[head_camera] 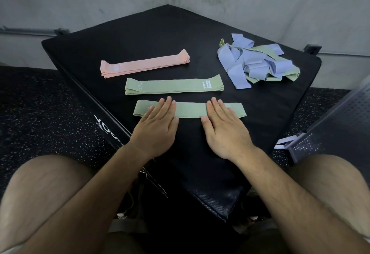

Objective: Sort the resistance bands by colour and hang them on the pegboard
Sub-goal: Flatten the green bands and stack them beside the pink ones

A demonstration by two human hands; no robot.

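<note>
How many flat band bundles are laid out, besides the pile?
3: pink bundle farthest, green bundle middle, green band nearest, under left hand and right hand. Layers may hide more.

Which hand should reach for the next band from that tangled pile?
Probably the right hand. The tangled pile of purple and green bands lies at the far right, on its side; the left hand would have to cross over.
</note>
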